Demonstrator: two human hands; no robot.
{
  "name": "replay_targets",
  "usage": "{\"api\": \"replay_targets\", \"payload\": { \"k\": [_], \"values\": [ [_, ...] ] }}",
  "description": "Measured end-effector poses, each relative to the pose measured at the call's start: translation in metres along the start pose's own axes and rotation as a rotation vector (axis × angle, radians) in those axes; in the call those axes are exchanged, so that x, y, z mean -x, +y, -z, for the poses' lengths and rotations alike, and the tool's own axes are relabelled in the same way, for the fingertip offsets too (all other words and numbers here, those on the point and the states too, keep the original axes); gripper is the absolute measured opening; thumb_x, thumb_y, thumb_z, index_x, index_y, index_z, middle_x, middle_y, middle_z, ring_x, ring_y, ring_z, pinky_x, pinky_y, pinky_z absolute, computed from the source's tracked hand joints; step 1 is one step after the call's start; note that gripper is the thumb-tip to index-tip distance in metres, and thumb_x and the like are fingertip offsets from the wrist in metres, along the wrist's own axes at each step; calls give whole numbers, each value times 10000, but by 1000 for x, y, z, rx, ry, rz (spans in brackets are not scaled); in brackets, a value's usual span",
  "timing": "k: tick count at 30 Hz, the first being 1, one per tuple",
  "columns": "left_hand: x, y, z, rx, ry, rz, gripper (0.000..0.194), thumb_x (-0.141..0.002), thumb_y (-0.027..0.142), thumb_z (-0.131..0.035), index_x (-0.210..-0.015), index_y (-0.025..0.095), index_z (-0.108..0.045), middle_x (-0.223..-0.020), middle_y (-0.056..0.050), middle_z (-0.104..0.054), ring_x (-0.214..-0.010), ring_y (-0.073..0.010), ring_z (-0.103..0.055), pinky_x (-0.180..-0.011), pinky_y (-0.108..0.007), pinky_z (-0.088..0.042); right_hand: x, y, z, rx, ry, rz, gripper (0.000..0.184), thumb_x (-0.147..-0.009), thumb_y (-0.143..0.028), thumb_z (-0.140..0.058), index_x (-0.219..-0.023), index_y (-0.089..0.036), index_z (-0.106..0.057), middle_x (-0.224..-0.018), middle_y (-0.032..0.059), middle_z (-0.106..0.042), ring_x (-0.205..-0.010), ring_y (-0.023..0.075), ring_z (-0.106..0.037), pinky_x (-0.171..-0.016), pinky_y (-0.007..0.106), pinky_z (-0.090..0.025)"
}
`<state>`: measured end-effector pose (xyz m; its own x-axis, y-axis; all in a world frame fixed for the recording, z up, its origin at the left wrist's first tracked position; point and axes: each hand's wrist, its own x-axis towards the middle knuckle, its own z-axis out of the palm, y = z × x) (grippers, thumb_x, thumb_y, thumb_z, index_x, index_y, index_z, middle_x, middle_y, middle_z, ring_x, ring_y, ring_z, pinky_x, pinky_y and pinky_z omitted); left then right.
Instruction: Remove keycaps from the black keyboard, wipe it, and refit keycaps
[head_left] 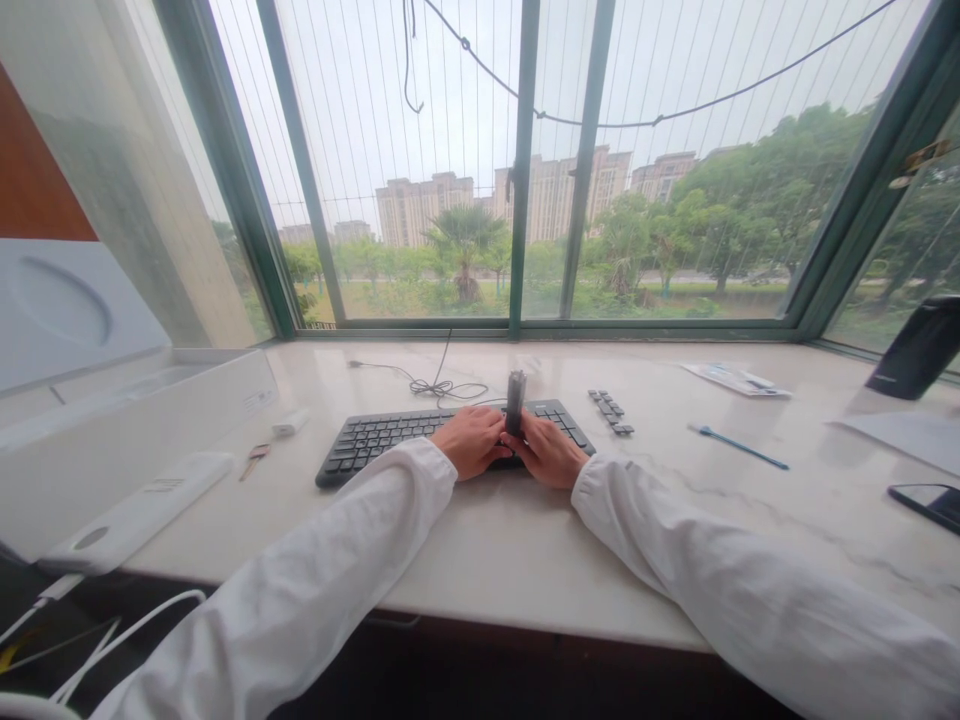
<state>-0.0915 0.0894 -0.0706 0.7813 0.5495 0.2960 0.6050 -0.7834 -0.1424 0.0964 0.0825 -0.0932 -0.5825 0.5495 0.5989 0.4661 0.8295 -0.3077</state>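
A small dark, glossy cylindrical object stands upright above the middle of a black computer keyboard. My left hand and my right hand meet around its lower end, and their fingers hide its base. Both hands rest just over the keyboard's front edge, covering its central keys. White sleeves cover both my arms. A group of loose dark keycaps lies on the marble surface to the right of the keyboard.
A tangled black cable lies behind the keyboard. The left side holds a large white box, a white bar and a small key. A blue pen, leaflet and phone lie right. A window is behind.
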Motion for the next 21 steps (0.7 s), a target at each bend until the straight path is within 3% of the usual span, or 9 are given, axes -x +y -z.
{"api": "replay_targets", "payload": {
  "k": [5,10,21],
  "values": [
    [2,1,-6,10,18,-13,338,-932,340,-450,-1209,153,-498,-1184,-124,-557,-1069,-257,-507,-945,-406,-406,1,1,0,25,-13,-10,148,-958,-277,-370,-1013,-174,-462,-918,109,-621,-844,235,-601,-754,342,-468],
    [1,-2,-9,147,-51,-12,400,-954,312,-408,-1337,198,-375,-1324,-114,-500,-1210,-270,-455,-1048,-526,-327,2,1,-1,1,5,-25,134,-962,-283,-379,-1010,-177,-445,-949,115,-639,-863,231,-614,-759,330,-470],
    [0,3,-3,217,-112,-33,427,-923,212,-401,-1347,201,-357,-1340,-134,-478,-1244,-281,-433,-1066,-589,-306,1,5,-4,57,45,0,78,-950,-252,-387,-974,-184,-419,-858,91,-631,-790,217,-612,-705,317,-469]
  ]
}}
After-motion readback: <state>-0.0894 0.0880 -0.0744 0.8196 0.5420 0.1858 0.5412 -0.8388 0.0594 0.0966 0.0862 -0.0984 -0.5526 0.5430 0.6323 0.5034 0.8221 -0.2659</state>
